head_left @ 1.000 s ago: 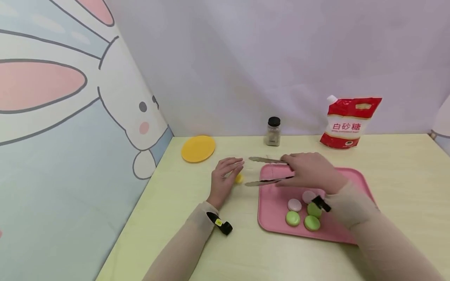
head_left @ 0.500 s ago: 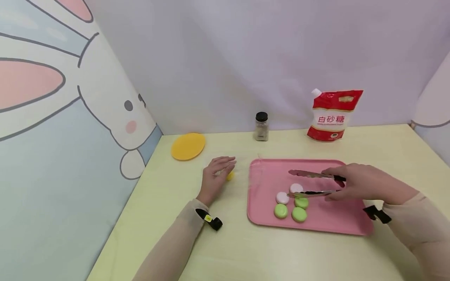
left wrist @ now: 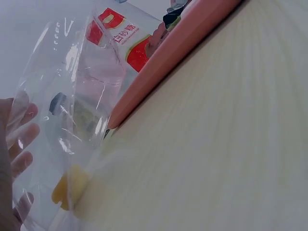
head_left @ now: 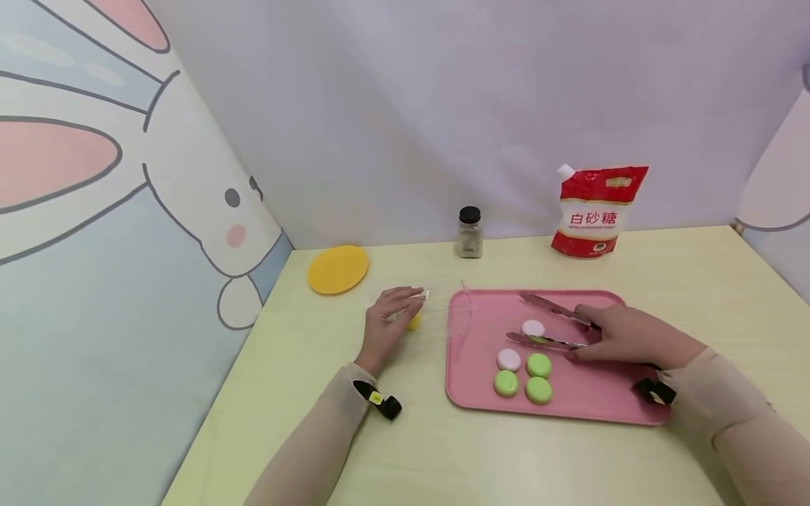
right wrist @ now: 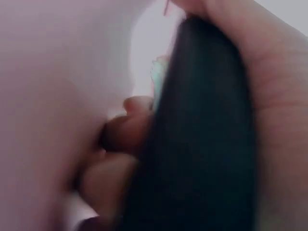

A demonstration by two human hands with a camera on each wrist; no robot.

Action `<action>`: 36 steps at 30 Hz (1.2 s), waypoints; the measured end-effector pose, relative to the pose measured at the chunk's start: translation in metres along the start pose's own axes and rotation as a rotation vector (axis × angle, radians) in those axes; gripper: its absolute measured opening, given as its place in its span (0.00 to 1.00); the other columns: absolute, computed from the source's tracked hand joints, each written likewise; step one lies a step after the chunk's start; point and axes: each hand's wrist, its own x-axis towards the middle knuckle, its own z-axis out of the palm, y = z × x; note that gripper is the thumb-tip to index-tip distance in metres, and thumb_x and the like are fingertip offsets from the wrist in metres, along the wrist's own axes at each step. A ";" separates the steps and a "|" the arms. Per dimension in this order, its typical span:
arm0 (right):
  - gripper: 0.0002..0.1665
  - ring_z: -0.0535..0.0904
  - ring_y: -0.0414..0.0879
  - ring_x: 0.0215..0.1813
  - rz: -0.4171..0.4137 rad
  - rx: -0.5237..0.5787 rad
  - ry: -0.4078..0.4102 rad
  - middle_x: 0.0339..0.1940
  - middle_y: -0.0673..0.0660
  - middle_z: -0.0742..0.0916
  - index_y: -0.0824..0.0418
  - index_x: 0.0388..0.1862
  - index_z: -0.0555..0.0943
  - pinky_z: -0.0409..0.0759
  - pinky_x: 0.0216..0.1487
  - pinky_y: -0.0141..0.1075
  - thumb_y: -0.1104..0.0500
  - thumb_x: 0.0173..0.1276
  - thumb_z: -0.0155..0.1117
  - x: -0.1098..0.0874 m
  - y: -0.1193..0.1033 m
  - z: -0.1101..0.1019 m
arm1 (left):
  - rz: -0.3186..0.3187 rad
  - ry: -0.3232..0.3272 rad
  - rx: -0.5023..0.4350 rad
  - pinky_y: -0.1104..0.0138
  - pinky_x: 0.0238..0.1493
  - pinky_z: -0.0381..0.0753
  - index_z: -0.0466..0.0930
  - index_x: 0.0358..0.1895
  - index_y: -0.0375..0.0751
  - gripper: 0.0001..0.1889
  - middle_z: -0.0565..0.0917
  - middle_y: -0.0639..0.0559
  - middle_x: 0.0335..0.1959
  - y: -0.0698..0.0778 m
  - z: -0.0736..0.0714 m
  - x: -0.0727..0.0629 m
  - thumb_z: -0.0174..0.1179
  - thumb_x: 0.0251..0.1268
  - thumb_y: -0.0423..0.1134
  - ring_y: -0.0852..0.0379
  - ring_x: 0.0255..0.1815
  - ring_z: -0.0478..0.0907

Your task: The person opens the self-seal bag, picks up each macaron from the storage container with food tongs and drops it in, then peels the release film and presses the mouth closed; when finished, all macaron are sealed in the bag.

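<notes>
A clear plastic bag (left wrist: pixel 72 82) stands on its side on the table at my left hand (head_left: pixel 389 323), whose bent fingers hold it. Inside lies a yellow macaron (left wrist: pixel 70 187), partly behind the fingers in the head view. My right hand (head_left: pixel 633 337) grips metal tongs (head_left: pixel 557 343), their arms spread, low over the pink tray (head_left: pixel 607 407). The lower arm passes by a pale pink macaron (head_left: pixel 533 327). Another pale pink macaron (head_left: pixel 509 360) and several green macarons (head_left: pixel 539 390) lie close by. A blurred dark tongs handle (right wrist: pixel 202 134) fills much of the right wrist view.
An orange-yellow plate (head_left: pixel 338 270) lies at the table's back left. Beyond the bag stands a small glass jar (head_left: pixel 470 239) with a black lid. A red and white sugar pouch (head_left: pixel 595 218) is upright near the back wall, behind the tray.
The right hand has carried the tongs from the bag's mouth rightward over the tray, then lowered them toward the macarons. The left hand has stayed at the bag; the head view has shifted slightly.
</notes>
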 end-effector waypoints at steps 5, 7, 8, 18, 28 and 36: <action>0.32 0.66 0.36 0.21 -0.079 -0.018 0.054 0.17 0.44 0.70 0.48 0.36 0.71 0.62 0.25 0.31 0.28 0.53 0.73 0.002 0.006 0.005 | 0.015 0.030 -0.001 0.58 0.63 0.74 0.89 0.45 0.32 0.07 0.88 0.41 0.49 0.022 -0.001 0.003 0.66 0.66 0.28 0.42 0.57 0.79; 0.31 0.65 0.35 0.20 -0.111 -0.010 0.070 0.17 0.43 0.70 0.46 0.36 0.71 0.62 0.24 0.30 0.29 0.53 0.74 0.002 0.009 0.006 | 0.017 0.032 -0.003 0.58 0.63 0.74 0.88 0.44 0.29 0.07 0.87 0.37 0.48 0.031 -0.002 0.004 0.65 0.65 0.25 0.38 0.56 0.79; 0.29 0.65 0.35 0.20 -0.127 -0.002 0.081 0.16 0.42 0.70 0.46 0.35 0.71 0.63 0.24 0.30 0.30 0.53 0.75 0.002 0.010 0.007 | 0.017 0.030 0.001 0.58 0.62 0.74 0.88 0.44 0.28 0.07 0.87 0.36 0.48 0.033 -0.003 0.004 0.65 0.65 0.25 0.37 0.56 0.79; 0.13 0.71 0.37 0.22 -0.084 0.182 0.071 0.19 0.43 0.77 0.44 0.37 0.81 0.68 0.26 0.32 0.38 0.70 0.65 0.004 0.019 0.007 | -0.001 0.025 -0.016 0.59 0.62 0.74 0.88 0.44 0.30 0.07 0.88 0.39 0.47 0.031 -0.005 0.004 0.65 0.67 0.27 0.40 0.56 0.79; 0.12 0.71 0.41 0.20 -0.058 0.348 0.048 0.20 0.48 0.77 0.49 0.37 0.81 0.68 0.25 0.34 0.42 0.72 0.64 0.005 0.023 0.005 | 0.015 0.048 -0.020 0.61 0.60 0.76 0.88 0.45 0.30 0.07 0.88 0.40 0.47 0.033 -0.005 0.005 0.65 0.66 0.27 0.42 0.53 0.80; 0.12 0.70 0.39 0.20 -0.078 0.343 0.052 0.20 0.46 0.76 0.50 0.37 0.81 0.68 0.24 0.33 0.44 0.73 0.64 0.003 0.024 0.010 | -0.003 0.061 -0.016 0.62 0.58 0.77 0.88 0.45 0.30 0.08 0.88 0.40 0.46 0.035 -0.004 0.001 0.66 0.65 0.26 0.45 0.52 0.81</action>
